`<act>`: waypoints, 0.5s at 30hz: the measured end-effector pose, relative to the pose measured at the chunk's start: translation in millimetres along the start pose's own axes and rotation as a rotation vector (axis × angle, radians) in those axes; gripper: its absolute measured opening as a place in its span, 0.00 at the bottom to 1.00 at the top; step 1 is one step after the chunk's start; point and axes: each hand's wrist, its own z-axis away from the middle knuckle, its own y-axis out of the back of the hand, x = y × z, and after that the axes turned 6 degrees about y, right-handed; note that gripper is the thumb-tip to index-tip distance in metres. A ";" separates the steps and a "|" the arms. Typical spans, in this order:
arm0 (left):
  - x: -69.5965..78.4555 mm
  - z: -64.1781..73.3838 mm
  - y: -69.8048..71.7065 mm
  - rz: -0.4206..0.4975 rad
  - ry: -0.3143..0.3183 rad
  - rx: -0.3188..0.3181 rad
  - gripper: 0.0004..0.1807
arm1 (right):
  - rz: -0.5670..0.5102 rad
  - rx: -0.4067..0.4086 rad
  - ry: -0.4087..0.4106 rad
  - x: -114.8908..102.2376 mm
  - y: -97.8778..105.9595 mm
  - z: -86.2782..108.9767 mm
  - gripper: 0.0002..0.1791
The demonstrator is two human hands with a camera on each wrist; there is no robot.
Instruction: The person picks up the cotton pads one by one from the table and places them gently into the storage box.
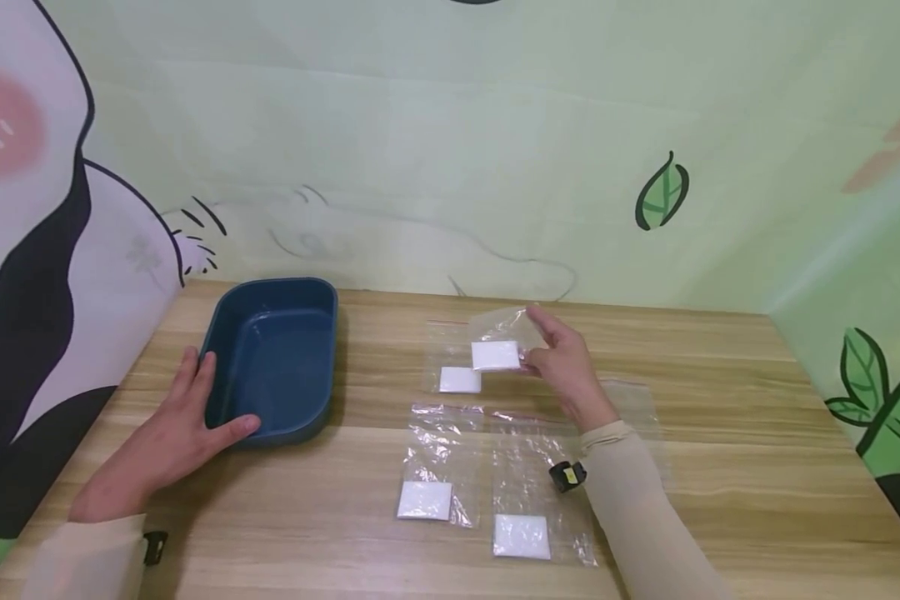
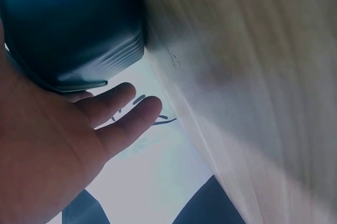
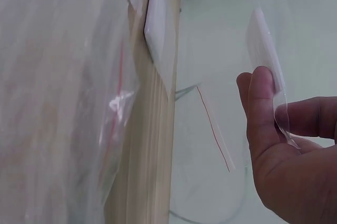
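Observation:
A deep blue rectangular basin [image 1: 322,333] stands on the left of the wooden table. My left hand [image 1: 172,429] rests against its near-left corner, thumb across the near rim and fingers straight along the outer side. In the left wrist view two of these fingers [image 2: 129,124] extend loosely beneath the rim. My right hand [image 1: 566,358] pinches a clear zip bag [image 1: 506,321] with a flat white square packet [image 1: 495,356] in it. The right wrist view shows this bag raised off the table, its packet [image 3: 263,50] between thumb and fingers.
More clear zip bags lie on the table [image 1: 375,500]: one [image 1: 446,340] behind, two in front [image 1: 442,442] [image 1: 528,450], each with a white packet. Another bag [image 1: 633,408] is partly hidden by my right wrist. A printed cloth wall [image 1: 420,150] closes the back.

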 end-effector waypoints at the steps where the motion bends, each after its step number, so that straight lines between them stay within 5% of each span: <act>1: 0.0 -0.1 0.2 -0.004 0.002 -0.001 0.65 | -0.003 -0.004 0.004 -0.7 -1.8 -0.1 0.44; 15: 3.1 1.1 4.0 -0.117 0.007 0.022 0.68 | -0.048 -0.065 0.024 -13.4 -31.6 0.4 0.45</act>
